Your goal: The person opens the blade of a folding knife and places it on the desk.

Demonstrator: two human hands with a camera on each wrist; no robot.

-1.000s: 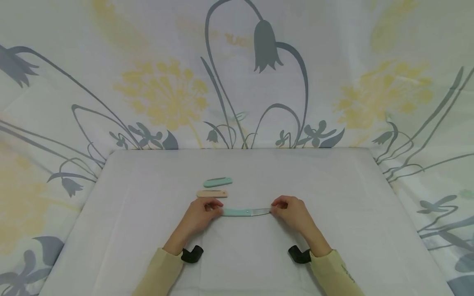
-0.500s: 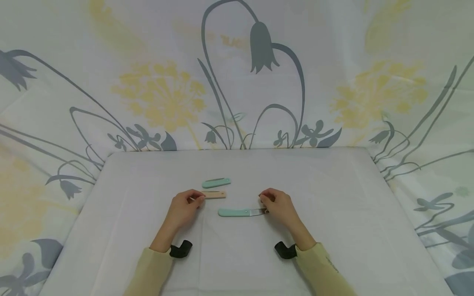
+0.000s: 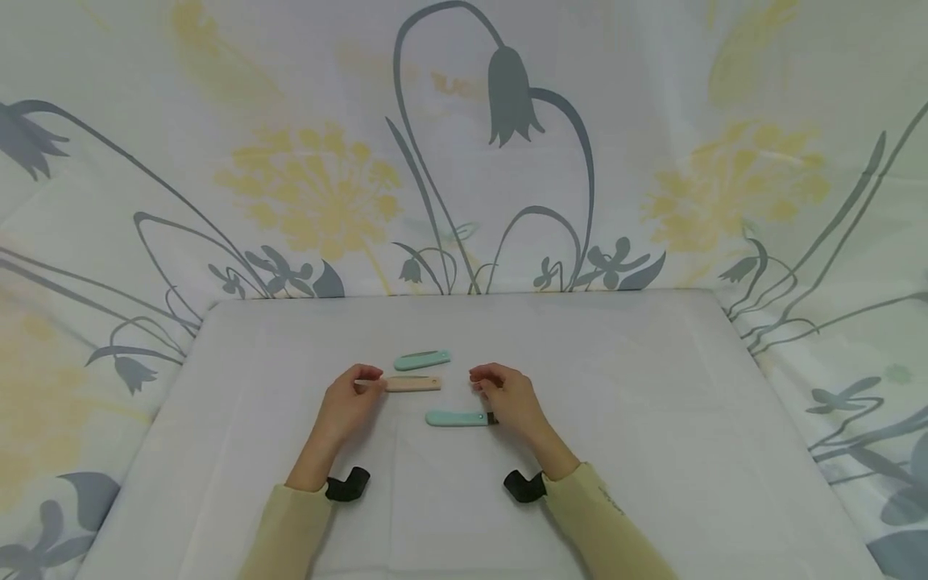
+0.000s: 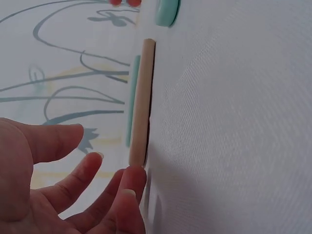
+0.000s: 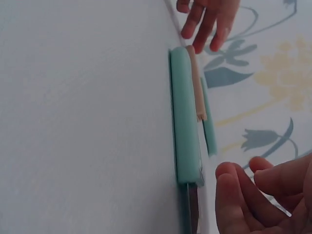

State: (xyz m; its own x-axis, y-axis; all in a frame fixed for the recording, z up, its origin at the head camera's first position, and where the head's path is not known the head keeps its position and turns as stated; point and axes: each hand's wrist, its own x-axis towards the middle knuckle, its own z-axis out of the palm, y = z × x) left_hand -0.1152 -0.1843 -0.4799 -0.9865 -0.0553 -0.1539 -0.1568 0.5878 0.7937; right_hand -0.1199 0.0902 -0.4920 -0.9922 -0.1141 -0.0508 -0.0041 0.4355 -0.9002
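Blade (image 5: 193,207), thin grey metal, may cut empty right hand (image 3: 513,404) if lowered. Spread left hand (image 3: 350,404) touches slim beige folding knife (image 3: 413,385)

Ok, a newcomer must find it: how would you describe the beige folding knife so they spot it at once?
On the white-covered table, look right of the person's left hand. There the slim beige folding knife lies between a closed mint-green knife, farther off, and an open mint-green knife, nearer. Only its handle is beige.
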